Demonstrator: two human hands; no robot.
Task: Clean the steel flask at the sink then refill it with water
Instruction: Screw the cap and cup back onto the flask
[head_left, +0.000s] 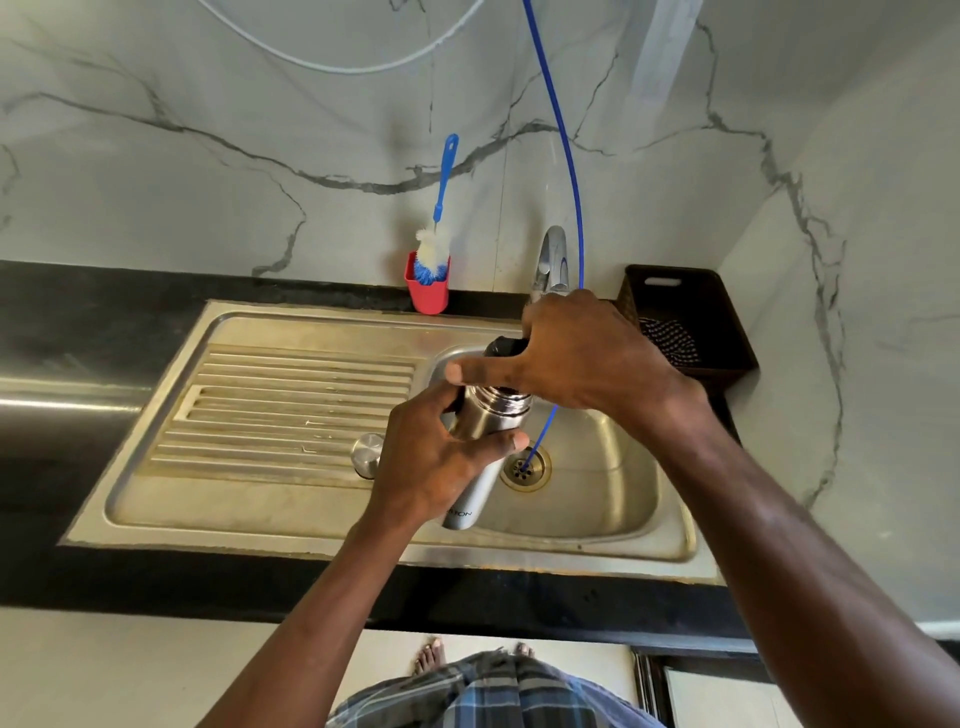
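A black counter (78, 332) carries a steel sink (291, 509), a red cup (428, 297) and a brown basket (691, 291).

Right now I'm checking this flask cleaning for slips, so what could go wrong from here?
1. The steel flask is held tilted over the sink basin by the left hand alone; it could slip and fall in.
2. The right hand is at the black inner cap; once free, it might drop toward the drain.
3. The steel outer cap on the drainboard could roll.
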